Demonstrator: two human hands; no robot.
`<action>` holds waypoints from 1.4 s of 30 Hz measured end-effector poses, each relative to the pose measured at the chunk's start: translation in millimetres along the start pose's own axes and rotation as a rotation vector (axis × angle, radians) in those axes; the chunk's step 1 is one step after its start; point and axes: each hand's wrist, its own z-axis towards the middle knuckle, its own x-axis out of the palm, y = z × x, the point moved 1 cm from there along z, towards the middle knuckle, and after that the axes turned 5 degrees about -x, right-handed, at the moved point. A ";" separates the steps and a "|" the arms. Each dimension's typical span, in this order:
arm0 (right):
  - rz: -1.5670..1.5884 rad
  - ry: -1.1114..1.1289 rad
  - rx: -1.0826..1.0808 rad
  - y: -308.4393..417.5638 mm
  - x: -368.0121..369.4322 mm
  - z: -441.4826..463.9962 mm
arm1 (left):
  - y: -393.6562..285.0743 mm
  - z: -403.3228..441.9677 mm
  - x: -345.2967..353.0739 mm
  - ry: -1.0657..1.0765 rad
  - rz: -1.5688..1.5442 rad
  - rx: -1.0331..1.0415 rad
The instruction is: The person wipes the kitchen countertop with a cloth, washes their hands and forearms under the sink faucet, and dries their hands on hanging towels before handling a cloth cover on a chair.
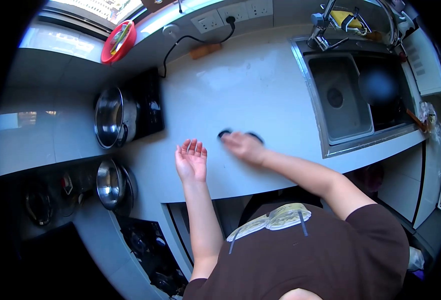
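In the head view, the person's right hand (245,149) is over a dark, rounded object (224,133) on the glossy white countertop (275,95), between the surface's middle and its front edge. Bits of black show on two sides of the hand, and whether they belong to one thing or two cannot be told. The right fingers look stretched and close together, but blur and the downward palm hide whether they grip the object or merely cover it. The left hand (192,164) is open, palm up with fingers loosely curled, holding nothing, just left of the object and above the countertop's front part. As for progress, the dark object has been reached and appears to rest on the surface; no lifting shows, so the handling looks unfinished, though how much is left cannot be judged from this view. Neither hand is at the shiny steel pot (111,117) by the black flat cooktop (157,107) near the left edge, nor at the grey double-basin sink (310,95) set in toward the right edge.
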 end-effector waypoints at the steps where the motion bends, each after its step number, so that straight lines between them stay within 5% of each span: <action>1: 0.115 0.170 -0.019 11.6 7.3 6.6 | 2.8 2.6 -7.4 0.013 0.004 -0.017; 6: 0.008 0.212 0.132 -24.1 45.6 33.9 | 10.9 -5.8 -8.4 0.027 0.032 -0.045; 9: -0.175 0.141 0.390 -83.8 34.0 37.4 | 11.4 -3.9 -6.9 -0.017 0.074 -0.034; 10: -0.108 -0.020 0.623 -113.0 39.8 24.1 | 11.2 -3.1 -5.6 -0.016 0.076 -0.037; 12: -0.445 -0.052 0.715 -143.7 -19.8 3.5 | 9.3 -2.3 -4.2 0.016 0.082 -0.034; 14: -0.408 -0.130 1.004 -166.4 -81.0 -22.9 | 10.0 2.4 -3.0 0.018 0.091 -0.050; 15: -0.708 -0.270 0.869 -186.8 -86.7 -56.7 | 11.6 7.0 -1.1 0.024 0.095 -0.063; 16: -0.657 -0.234 1.033 -191.0 -121.5 -65.8 | 14.0 12.4 -0.3 0.033 0.093 -0.060; 18: -0.427 -0.507 1.310 -204.6 -158.6 -89.2 | 17.7 22.3 -1.2 0.087 0.060 -0.096; 20: -0.857 -0.318 1.240 -203.0 -171.8 -114.5 | 22.3 29.6 3.9 0.092 0.082 -0.075; 26: -0.455 -0.427 0.879 -149.0 -133.4 -30.2 | 25.0 56.7 27.7 0.096 0.151 -0.067; 33: -0.092 -0.036 0.482 -96.8 -7.5 59.9 | -21.0 163.0 60.1 0.187 0.699 0.091; 35: 0.009 0.096 0.410 -92.2 8.3 58.9 | -33.5 213.3 79.4 0.009 1.100 0.544; 39: 0.012 0.269 0.237 -100.2 1.9 57.8 | -54.7 238.2 149.4 -0.101 1.539 0.791; 41: -0.056 0.352 0.058 -102.7 -2.2 59.7 | -50.1 250.3 165.4 -0.031 1.729 1.241; 42: -0.066 0.355 0.063 -105.8 1.3 60.6 | -50.5 261.0 170.3 -0.019 1.721 1.244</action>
